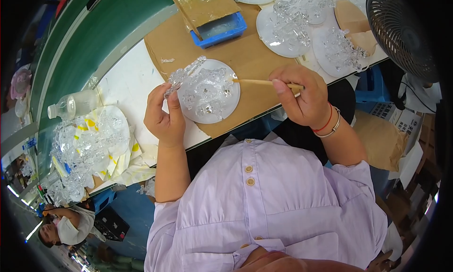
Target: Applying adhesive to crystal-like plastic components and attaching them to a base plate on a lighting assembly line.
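Workbench (137,78), cardboard sheet (250,59), white discs (226,107), bottle (73,104)

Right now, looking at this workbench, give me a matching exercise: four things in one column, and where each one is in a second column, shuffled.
Things:
1. clear plastic piece
2. wooden stick
3. water bottle
4. blue tray

Places:
A. lying on its side at the table's left
B. pinched in the left hand
C. at the table's far edge, under brown cardboard
D. held in the right hand

Pairs: 1-B, 2-D, 3-A, 4-C
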A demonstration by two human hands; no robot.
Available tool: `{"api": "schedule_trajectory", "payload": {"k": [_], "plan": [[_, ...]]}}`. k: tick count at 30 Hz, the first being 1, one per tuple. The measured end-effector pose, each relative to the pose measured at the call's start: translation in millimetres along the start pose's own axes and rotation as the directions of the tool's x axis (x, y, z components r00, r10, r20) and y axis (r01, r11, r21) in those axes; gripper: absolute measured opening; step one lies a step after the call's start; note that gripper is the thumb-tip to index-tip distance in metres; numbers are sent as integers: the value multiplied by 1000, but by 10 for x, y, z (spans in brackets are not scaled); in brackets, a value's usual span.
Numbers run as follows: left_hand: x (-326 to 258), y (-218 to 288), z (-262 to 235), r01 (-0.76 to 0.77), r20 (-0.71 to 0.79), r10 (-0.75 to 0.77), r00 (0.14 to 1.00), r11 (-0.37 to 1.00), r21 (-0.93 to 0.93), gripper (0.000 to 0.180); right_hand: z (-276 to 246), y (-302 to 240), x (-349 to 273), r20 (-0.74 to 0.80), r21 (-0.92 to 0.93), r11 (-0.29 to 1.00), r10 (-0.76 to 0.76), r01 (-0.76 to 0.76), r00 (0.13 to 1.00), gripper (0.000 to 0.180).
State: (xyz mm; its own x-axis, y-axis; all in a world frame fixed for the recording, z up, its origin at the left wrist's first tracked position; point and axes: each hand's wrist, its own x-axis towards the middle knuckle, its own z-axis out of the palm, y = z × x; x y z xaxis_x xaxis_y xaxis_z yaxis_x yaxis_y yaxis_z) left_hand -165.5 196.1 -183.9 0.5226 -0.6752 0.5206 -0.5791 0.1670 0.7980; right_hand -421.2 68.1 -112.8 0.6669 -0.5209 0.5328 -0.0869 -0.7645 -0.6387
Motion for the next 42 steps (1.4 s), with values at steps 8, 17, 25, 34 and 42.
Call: {"api": "schedule_trajectory", "payload": {"k": [8,17,25,34,42], "plan": [[11,32,18,8,-1,-8,1000,1000,-4,16,44,-81,-73,-37,8,995,-100,100,994,17],[24,62,8,-6,-15,6,1000,1000,18,16,67,-204,-145,5,4,988,-154,154,988,19],[13,22,35,9,-34,-9,999,1000,5,15,74,-261,-176,23,-43,981,-191,191,981,20],[3,-13,6,-9,14,9,1000,1000,27,23,102,-234,-162,-27,-57,985,-165,163,986,20],[26,45,40,-3,-38,4,999,1000,5,15,174,-382,-269,34,-8,980,-201,201,979,17]]}}
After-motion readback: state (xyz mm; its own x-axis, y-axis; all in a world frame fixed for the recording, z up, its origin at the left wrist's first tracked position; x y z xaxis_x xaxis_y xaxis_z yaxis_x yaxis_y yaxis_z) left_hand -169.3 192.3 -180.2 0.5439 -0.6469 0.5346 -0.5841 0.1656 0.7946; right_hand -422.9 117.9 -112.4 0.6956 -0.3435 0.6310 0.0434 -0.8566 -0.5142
